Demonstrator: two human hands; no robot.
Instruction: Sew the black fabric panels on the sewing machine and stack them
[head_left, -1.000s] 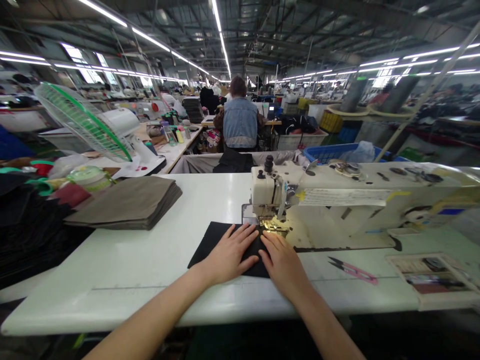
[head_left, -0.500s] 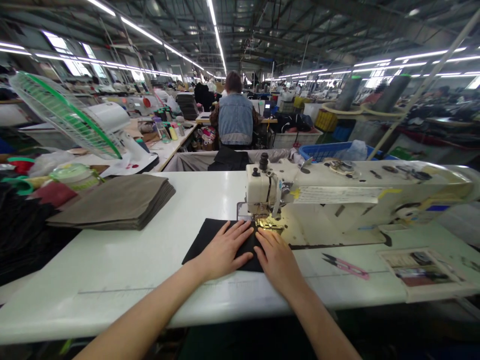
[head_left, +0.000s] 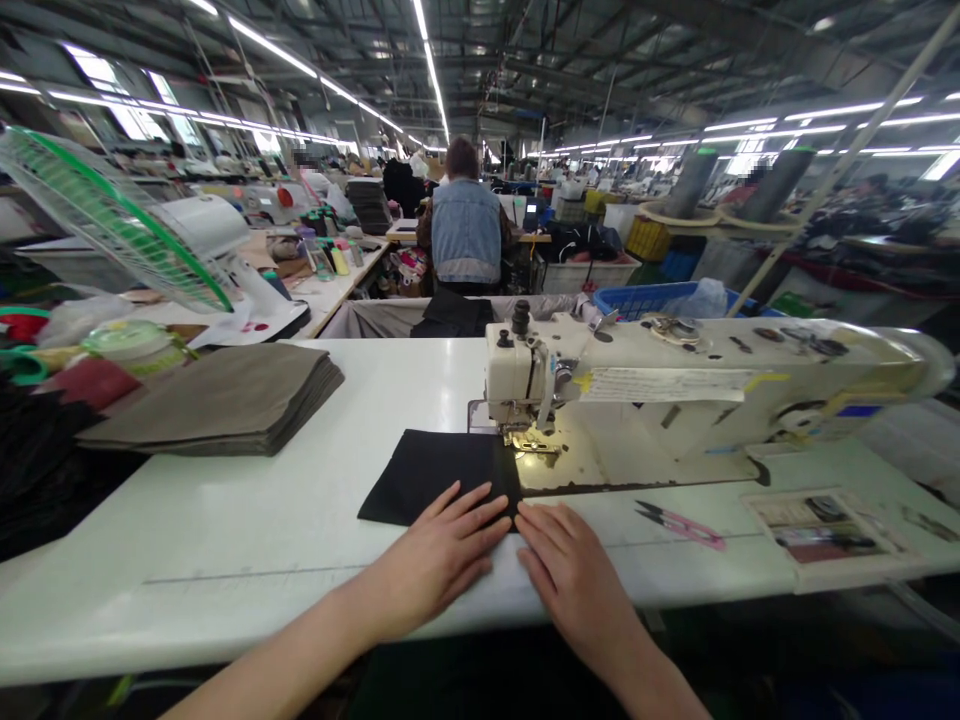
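A black fabric piece (head_left: 439, 470) lies flat on the pale table, its upper right corner by the needle area of a white sewing machine (head_left: 630, 350). My left hand (head_left: 450, 545) rests on the fabric's lower right part, fingers stretched out and slightly spread. At the fabric's lower right corner, my right hand (head_left: 566, 560) touches the edge with its fingertips, fingers extended and close together. Neither hand is wrapped round anything. The machine's small lamp lights the metal plate right of the fabric.
Pink-handled thread snips (head_left: 682, 525) and a parts tray (head_left: 829, 535) lie to the right. On the left are a stack of brown-grey fabric pieces (head_left: 225, 395) and a fan (head_left: 120, 220). Behind the table are a blue basket (head_left: 645, 298) and a seated co-worker (head_left: 465, 230).
Both hands have slid down the fabric toward me, away from the needle area. The fabric lies in nearly the same place; the view has shifted slightly.
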